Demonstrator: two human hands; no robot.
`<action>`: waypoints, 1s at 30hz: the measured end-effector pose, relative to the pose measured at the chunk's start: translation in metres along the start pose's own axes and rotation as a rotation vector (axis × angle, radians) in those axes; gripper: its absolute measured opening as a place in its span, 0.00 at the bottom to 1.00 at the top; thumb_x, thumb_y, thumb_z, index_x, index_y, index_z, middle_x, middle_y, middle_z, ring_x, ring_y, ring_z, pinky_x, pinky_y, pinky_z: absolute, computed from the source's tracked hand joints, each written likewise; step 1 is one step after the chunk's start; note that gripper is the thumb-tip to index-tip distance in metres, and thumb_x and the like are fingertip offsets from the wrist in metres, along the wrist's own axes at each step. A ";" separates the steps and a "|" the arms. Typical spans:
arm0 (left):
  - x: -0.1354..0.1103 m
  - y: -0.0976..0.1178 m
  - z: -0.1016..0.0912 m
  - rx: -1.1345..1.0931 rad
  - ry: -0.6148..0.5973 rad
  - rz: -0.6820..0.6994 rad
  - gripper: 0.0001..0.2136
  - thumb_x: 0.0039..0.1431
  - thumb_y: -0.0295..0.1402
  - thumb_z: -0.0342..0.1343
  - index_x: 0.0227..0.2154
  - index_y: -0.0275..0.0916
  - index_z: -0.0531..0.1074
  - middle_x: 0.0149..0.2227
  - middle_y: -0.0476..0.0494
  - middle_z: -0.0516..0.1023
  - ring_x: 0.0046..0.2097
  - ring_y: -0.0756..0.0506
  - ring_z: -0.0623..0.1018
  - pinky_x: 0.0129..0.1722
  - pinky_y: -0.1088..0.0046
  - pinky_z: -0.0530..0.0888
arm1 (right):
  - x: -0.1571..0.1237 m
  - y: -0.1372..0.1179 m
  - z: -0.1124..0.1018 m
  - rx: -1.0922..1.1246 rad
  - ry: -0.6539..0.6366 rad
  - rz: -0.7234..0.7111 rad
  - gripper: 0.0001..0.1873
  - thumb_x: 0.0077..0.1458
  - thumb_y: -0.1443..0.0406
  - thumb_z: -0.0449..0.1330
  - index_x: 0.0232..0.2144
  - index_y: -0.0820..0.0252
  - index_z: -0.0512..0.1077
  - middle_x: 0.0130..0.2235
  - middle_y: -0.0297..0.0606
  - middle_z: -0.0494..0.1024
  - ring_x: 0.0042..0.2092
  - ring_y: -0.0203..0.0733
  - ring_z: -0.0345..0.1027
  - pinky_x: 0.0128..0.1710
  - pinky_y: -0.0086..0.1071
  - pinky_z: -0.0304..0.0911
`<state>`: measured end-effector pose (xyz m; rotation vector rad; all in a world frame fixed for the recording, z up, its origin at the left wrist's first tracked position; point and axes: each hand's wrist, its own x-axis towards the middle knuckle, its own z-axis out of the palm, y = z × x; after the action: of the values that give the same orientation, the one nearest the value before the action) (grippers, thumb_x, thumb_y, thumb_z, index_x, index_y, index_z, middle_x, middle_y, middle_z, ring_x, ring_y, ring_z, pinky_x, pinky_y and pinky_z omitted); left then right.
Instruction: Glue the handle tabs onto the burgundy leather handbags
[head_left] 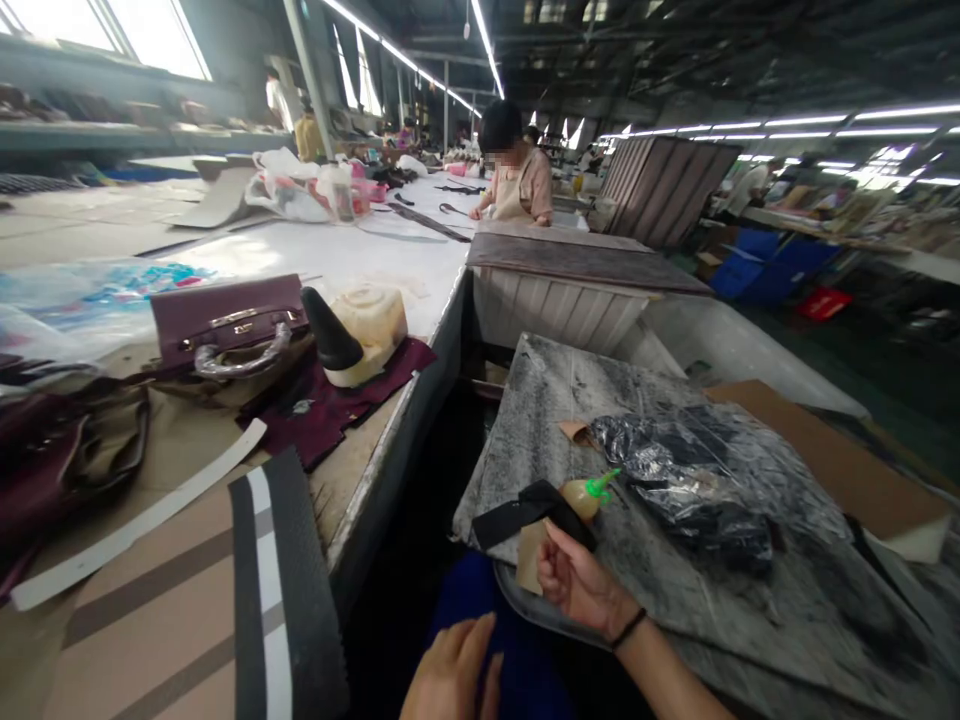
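While the right hand (pixel 577 580) curls its fingers in with the thumb over them, it pinches the edge of a small tan piece (pixel 529 560) at the near edge of a grey-smeared board (pixel 547 390). A black strip (pixel 510 515) lies folded just beyond that hand, beside a squeeze bottle (pixel 581 498) with a green nozzle (pixel 602 484). The left hand (pixel 454 670), partly cut off by the lower edge of the view, is loosely half open above blue clothing (pixel 469 590), its fingers slightly bent and nothing visible in its grasp.

Farther over the board lies a crumpled bundle of black plastic (pixel 690 475), near a brown cardboard sheet (pixel 810 440). On the worktable (pixel 360 250) to the left are a striped panel (pixel 161 610), a burgundy bag (pixel 225 310) with a plastic-wrapped handle (pixel 244 355), and 1 black cone (pixel 330 330) leaning against a yellowed container (pixel 375 318). Beyond, 1 co-worker (pixel 517 180) in an apron bends over the table.
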<state>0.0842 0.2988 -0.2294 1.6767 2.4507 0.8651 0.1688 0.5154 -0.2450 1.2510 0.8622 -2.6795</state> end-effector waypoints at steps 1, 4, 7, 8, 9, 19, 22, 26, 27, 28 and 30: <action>0.009 0.000 0.013 0.038 -0.014 0.039 0.15 0.61 0.30 0.44 0.47 0.36 0.71 0.43 0.42 0.76 0.43 0.46 0.77 0.41 0.76 0.76 | 0.009 -0.002 -0.002 0.055 0.003 0.017 0.25 0.64 0.53 0.44 0.25 0.66 0.65 0.18 0.31 0.66 0.17 0.24 0.59 0.17 0.16 0.51; 0.037 0.003 0.047 0.167 -0.003 0.101 0.18 0.56 0.26 0.45 0.48 0.35 0.70 0.50 0.44 0.72 0.52 0.41 0.72 0.47 0.64 0.76 | 0.028 -0.003 -0.008 0.162 -0.024 0.043 0.28 0.66 0.53 0.39 0.24 0.66 0.64 0.18 0.32 0.65 0.17 0.25 0.58 0.16 0.16 0.49; 0.055 0.007 0.074 0.269 -0.027 0.129 0.24 0.50 0.23 0.44 0.52 0.32 0.66 0.56 0.44 0.66 0.56 0.38 0.67 0.50 0.56 0.73 | 0.036 -0.002 -0.015 0.207 -0.058 0.063 0.28 0.65 0.53 0.39 0.23 0.67 0.64 0.18 0.32 0.64 0.18 0.26 0.57 0.15 0.16 0.47; 0.058 0.006 0.083 0.294 -0.041 0.138 0.27 0.48 0.22 0.43 0.54 0.32 0.64 0.57 0.44 0.64 0.57 0.38 0.66 0.50 0.54 0.73 | 0.037 -0.001 -0.017 0.209 -0.059 0.071 0.28 0.65 0.53 0.40 0.23 0.67 0.64 0.18 0.32 0.64 0.18 0.26 0.58 0.15 0.17 0.48; 0.059 0.005 0.092 0.315 -0.045 0.146 0.29 0.46 0.22 0.43 0.55 0.33 0.62 0.58 0.44 0.63 0.57 0.39 0.65 0.50 0.52 0.72 | 0.038 0.000 -0.020 0.204 -0.052 0.076 0.28 0.65 0.53 0.41 0.24 0.67 0.64 0.18 0.32 0.64 0.18 0.26 0.58 0.15 0.17 0.48; 0.050 -0.003 0.113 0.433 0.024 0.084 0.29 0.44 0.18 0.41 0.51 0.40 0.67 0.57 0.56 0.64 0.60 0.43 0.58 0.61 0.44 0.31 | 0.014 0.014 -0.059 -0.168 0.074 -0.075 0.28 0.38 0.48 0.67 0.25 0.69 0.67 0.20 0.35 0.71 0.18 0.28 0.63 0.15 0.17 0.49; 0.053 -0.001 0.109 0.372 0.062 0.053 0.24 0.49 0.21 0.43 0.50 0.41 0.68 0.55 0.58 0.67 0.60 0.43 0.58 0.62 0.46 0.30 | -0.001 0.008 -0.057 -0.270 0.043 -0.065 0.27 0.40 0.49 0.67 0.24 0.70 0.68 0.19 0.37 0.71 0.17 0.29 0.63 0.14 0.17 0.48; 0.050 -0.002 0.122 0.348 0.165 0.013 0.20 0.56 0.25 0.45 0.51 0.47 0.67 0.56 0.62 0.65 0.61 0.44 0.57 0.63 0.49 0.29 | 0.011 0.002 -0.030 -0.279 -0.159 -0.041 0.29 0.39 0.47 0.67 0.25 0.70 0.68 0.20 0.39 0.70 0.18 0.31 0.62 0.15 0.21 0.51; 0.049 -0.002 0.126 0.353 0.175 0.016 0.22 0.57 0.25 0.45 0.53 0.49 0.64 0.58 0.62 0.62 0.62 0.44 0.56 0.63 0.48 0.29 | 0.018 0.003 -0.023 -0.251 -0.194 -0.049 0.29 0.38 0.45 0.67 0.25 0.68 0.68 0.20 0.36 0.69 0.18 0.29 0.62 0.16 0.21 0.52; 0.049 -0.002 0.129 0.345 0.168 0.018 0.23 0.58 0.26 0.46 0.55 0.52 0.61 0.59 0.62 0.59 0.62 0.42 0.55 0.62 0.45 0.29 | 0.024 0.005 -0.016 -0.216 -0.218 -0.055 0.30 0.36 0.44 0.67 0.25 0.65 0.67 0.21 0.33 0.68 0.19 0.26 0.60 0.16 0.19 0.51; 0.052 -0.005 0.133 0.184 -0.026 -0.016 0.25 0.60 0.26 0.43 0.59 0.51 0.54 0.61 0.55 0.55 0.62 0.37 0.55 0.59 0.34 0.39 | 0.037 0.006 -0.007 -0.234 -0.245 -0.089 0.31 0.36 0.41 0.65 0.28 0.61 0.67 0.23 0.31 0.67 0.20 0.25 0.59 0.17 0.19 0.51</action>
<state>0.1038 0.3981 -0.3299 1.7080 2.5927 0.6284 0.1510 0.5204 -0.2783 0.8335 1.1745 -2.6264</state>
